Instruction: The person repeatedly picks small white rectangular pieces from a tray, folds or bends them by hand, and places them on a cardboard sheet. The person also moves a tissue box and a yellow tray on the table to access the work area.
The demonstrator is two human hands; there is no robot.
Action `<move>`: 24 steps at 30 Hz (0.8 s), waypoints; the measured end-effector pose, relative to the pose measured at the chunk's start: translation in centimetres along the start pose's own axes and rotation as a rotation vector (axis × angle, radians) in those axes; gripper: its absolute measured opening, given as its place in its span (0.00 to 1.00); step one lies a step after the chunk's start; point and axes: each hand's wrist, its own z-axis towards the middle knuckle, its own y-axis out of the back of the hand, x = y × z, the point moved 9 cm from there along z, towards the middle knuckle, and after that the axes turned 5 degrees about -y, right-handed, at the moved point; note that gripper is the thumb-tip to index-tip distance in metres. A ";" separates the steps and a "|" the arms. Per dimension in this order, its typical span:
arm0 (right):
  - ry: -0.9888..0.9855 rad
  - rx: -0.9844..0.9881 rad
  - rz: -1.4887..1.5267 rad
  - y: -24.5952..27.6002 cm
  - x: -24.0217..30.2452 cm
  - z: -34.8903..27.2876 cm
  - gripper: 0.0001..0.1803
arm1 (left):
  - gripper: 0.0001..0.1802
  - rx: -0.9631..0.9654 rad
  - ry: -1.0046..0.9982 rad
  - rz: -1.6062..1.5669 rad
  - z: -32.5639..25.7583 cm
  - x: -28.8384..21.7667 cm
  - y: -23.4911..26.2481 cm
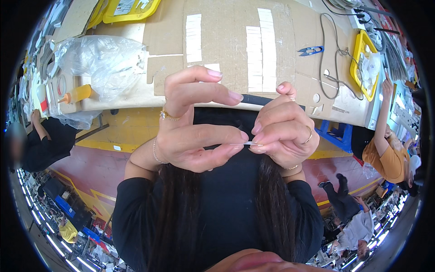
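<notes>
In front of my chest, a thin white strip (248, 143), like a small label, is pinched at both ends. My left hand (192, 133) grips one end between thumb and index finger, its other fingers raised and curved. My right hand (286, 133) closes thumb and index finger on the other end, with the rest of its fingers curled. Beyond the hands, a cardboard sheet (224, 45) covers part of the table. White label pieces lie on it in a left column (194, 38) and two right columns (254, 59), (268, 50).
Blue thread snips (311, 51) and a grey cord (322, 59) lie to the right, near a yellow basket (358, 59). At left are a clear plastic bag (106, 63), a yellow bottle (79, 94) and another yellow basket (131, 17). Co-workers are at both sides, one in an orange shirt (389, 158).
</notes>
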 end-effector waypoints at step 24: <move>-0.431 -0.078 0.369 0.4 -6.1 -1.2 0.10 | 0.05 -0.021 0.664 -0.423 -2.6 7.5 -0.7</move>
